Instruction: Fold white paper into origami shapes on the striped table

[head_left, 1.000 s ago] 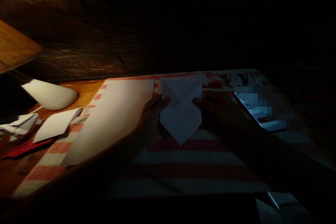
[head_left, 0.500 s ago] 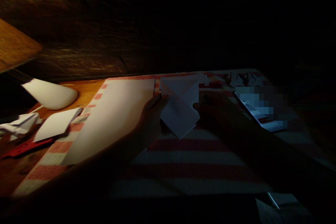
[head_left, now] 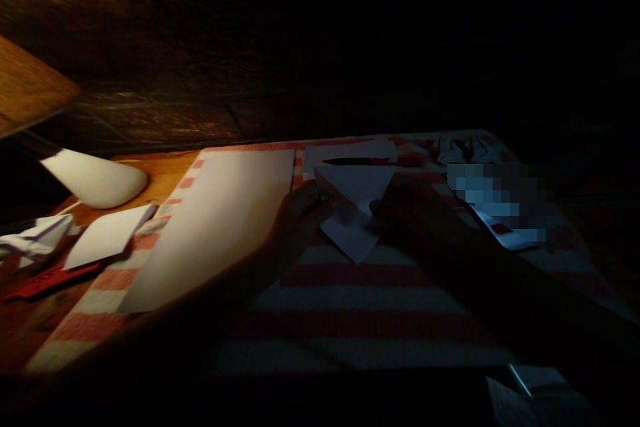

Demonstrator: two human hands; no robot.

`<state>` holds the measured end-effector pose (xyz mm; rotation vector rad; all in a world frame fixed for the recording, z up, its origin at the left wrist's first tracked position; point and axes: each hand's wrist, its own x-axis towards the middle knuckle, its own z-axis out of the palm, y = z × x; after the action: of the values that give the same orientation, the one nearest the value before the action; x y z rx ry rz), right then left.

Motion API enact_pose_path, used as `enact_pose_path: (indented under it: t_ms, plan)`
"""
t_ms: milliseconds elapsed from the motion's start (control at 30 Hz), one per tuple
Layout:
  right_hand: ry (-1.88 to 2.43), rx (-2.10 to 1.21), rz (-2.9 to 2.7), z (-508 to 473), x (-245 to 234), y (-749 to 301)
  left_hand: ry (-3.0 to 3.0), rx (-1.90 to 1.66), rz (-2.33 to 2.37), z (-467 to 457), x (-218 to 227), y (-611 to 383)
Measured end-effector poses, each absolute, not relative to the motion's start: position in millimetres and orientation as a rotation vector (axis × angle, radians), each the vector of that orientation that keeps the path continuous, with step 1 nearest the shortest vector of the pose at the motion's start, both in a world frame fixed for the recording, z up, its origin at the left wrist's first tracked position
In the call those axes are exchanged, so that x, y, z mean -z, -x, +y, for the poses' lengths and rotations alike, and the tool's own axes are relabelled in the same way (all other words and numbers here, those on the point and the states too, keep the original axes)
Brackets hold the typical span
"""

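Observation:
A white sheet of paper (head_left: 357,187), partly folded, is held up between my two hands over the striped cloth. Its upper part forms a downward triangle, and a pointed flap hangs below. My left hand (head_left: 303,207) grips its left edge with thumb and fingers closed. On the right edge my right hand (head_left: 400,203) pinches it, the fingers mostly lost in shadow. Just behind the folded paper lies a knife-like tool (head_left: 350,161) with a dark tip and reddish handle, across another white paper (head_left: 345,149).
A large white sheet (head_left: 215,213) lies on the red-and-white striped cloth (head_left: 350,330). Left are a lamp (head_left: 97,180), folded papers (head_left: 107,233) and a red object (head_left: 55,280). At right sit a lit, pixelated device (head_left: 505,230) and small folded paper shapes (head_left: 463,149).
The paper's top has come down and its sides have pinched inward into a triangle, both hands still on it. The knife-like tool behind it now shows.

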<state>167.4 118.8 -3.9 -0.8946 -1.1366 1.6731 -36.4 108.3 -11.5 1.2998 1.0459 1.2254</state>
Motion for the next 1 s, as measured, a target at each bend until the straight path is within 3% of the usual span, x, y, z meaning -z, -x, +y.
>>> enact_pose_path:
  t_ms: [1000]
  plan:
    - [0.831,-1.665,-1.279,116.0,0.0,-167.8,-1.406,-1.075,0.990,109.1,8.3,40.1]
